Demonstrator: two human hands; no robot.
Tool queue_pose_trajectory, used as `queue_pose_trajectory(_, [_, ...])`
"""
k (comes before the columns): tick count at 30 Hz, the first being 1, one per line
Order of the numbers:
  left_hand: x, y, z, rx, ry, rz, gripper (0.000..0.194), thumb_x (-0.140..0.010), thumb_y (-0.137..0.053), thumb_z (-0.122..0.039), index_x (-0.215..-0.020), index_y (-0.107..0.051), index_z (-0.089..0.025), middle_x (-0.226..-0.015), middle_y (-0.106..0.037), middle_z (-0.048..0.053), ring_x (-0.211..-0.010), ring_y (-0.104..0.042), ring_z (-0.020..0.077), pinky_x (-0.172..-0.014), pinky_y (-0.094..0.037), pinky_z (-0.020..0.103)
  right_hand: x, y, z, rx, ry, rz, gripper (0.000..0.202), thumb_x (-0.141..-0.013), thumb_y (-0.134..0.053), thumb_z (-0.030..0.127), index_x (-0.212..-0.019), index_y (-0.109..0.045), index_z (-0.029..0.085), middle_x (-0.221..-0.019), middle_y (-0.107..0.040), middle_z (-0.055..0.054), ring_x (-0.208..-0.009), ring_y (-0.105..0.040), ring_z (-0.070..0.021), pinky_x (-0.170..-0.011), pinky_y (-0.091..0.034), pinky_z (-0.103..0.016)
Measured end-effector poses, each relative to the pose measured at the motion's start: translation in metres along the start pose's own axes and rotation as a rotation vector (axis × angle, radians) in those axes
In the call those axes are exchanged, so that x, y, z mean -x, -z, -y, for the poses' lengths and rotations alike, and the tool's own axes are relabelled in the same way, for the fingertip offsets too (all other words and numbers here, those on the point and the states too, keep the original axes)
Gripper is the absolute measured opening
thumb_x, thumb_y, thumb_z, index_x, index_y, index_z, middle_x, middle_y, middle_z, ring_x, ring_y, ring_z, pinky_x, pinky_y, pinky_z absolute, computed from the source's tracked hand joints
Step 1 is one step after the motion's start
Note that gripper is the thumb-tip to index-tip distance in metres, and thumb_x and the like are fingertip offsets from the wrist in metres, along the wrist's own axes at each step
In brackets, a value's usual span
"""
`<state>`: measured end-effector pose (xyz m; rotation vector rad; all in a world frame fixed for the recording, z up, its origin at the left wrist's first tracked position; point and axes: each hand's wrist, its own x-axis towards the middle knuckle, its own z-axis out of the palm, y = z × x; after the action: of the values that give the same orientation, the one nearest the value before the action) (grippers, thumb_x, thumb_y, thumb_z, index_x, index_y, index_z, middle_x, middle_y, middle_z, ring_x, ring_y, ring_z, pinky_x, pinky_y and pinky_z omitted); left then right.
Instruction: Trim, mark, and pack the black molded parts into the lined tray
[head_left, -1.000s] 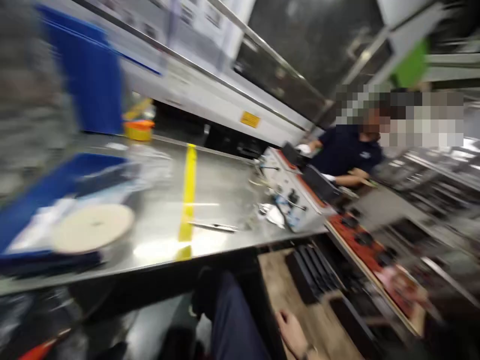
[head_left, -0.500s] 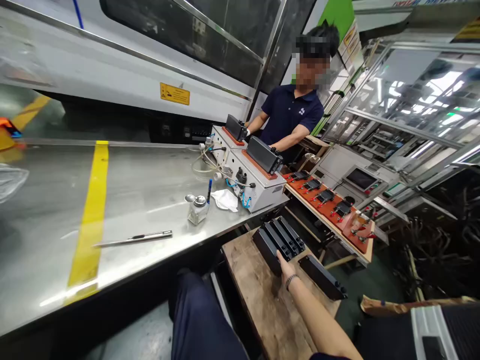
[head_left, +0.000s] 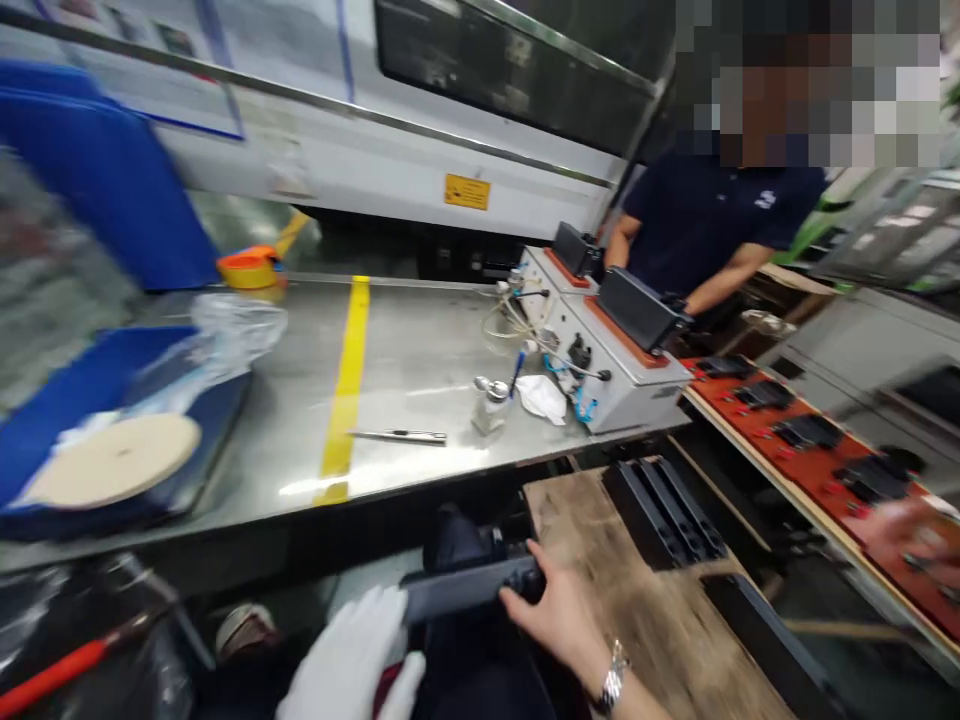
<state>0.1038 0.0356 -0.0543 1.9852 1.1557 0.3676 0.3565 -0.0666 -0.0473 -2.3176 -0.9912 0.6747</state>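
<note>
A long black part (head_left: 461, 590) lies level above my lap, low in the middle of the head view. My right hand (head_left: 551, 605), bare with a metal watch at the wrist, grips its right end between thumb and fingers. At its left end is my left hand (head_left: 352, 655) in a white glove, fingers against the part and thumb apart; the contact is blurred. Several similar black parts (head_left: 664, 510) stand side by side on the wooden board (head_left: 592, 530) to the right, and another black part (head_left: 772, 640) lies nearer.
The metal bench carries a pen-like tool (head_left: 401, 436), a glass jar (head_left: 489, 408), a white cloth (head_left: 541, 398) and a grey fixture box (head_left: 630, 390). A person (head_left: 697, 220) works behind it. At left is a blue tray (head_left: 97, 365) with a round disc (head_left: 120, 460).
The view has swung left. My right hand has moved from the row on the board to above my lap, now with a black part. My gloved left hand has come into view.
</note>
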Motion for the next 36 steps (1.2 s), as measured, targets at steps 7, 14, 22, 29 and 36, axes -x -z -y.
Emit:
queue_pose_trajectory(7, [0.023,0.019,0.010,0.054,0.501,0.099,0.025,-0.084,-0.056,-0.041,-0.101,-0.068,-0.027,-0.092,-0.077,0.013,-0.088,-0.072,0.0403,-0.078,-0.053,0.053,-0.029,-0.044,0.136,0.095,0.652,0.378,0.047,-0.067,-0.081,0.053,-0.108,-0.077,0.030,-0.098,-0.080,0.001,-0.090,-0.075,-0.0224,-0.083,-0.056,-0.027])
queue_pose_trajectory(14, [0.087,0.073,0.011,0.634,0.650,-0.240,0.040,-0.082,-0.070,-0.043,-0.117,-0.066,-0.025,-0.117,-0.074,0.006,-0.119,-0.063,0.0285,-0.101,-0.050,0.037,-0.168,-0.082,0.204,0.215,0.670,0.164,0.026,-0.096,-0.063,0.040,-0.108,-0.067,0.017,-0.119,-0.067,-0.008,-0.114,-0.061,-0.0246,-0.104,-0.044,-0.049])
queue_pose_trajectory(22, [0.101,0.069,0.015,1.042,0.539,-0.461,0.037,-0.081,-0.076,-0.041,-0.113,-0.070,-0.024,-0.122,-0.073,0.006,-0.115,-0.066,0.0285,-0.103,-0.050,0.038,-0.129,-0.074,0.166,0.130,0.670,0.267,0.042,-0.099,-0.041,0.049,-0.095,-0.065,0.015,-0.075,-0.063,-0.007,-0.072,-0.062,-0.0230,-0.070,-0.051,-0.035])
queue_pose_trajectory(29, [0.080,0.047,0.030,1.744,0.769,-0.631,0.041,-0.081,-0.066,-0.061,-0.109,-0.074,-0.032,-0.125,-0.072,-0.001,-0.138,-0.050,0.0251,-0.113,-0.046,0.035,-0.013,-0.045,0.123,-0.230,0.716,0.514,0.032,-0.099,-0.049,0.045,-0.110,-0.071,0.024,-0.087,-0.071,-0.005,-0.081,-0.071,-0.0202,-0.070,-0.058,-0.025])
queue_pose_trajectory(36, [0.078,0.040,0.015,1.651,0.794,-0.561,0.045,-0.085,-0.057,-0.064,-0.104,-0.076,-0.028,-0.131,-0.068,0.004,-0.139,-0.048,0.0296,-0.114,-0.047,0.040,0.033,-0.050,0.137,-0.427,0.934,0.474,0.023,-0.094,-0.063,0.021,-0.114,-0.073,0.028,-0.093,-0.069,-0.006,-0.084,-0.069,-0.0196,-0.073,-0.058,-0.028])
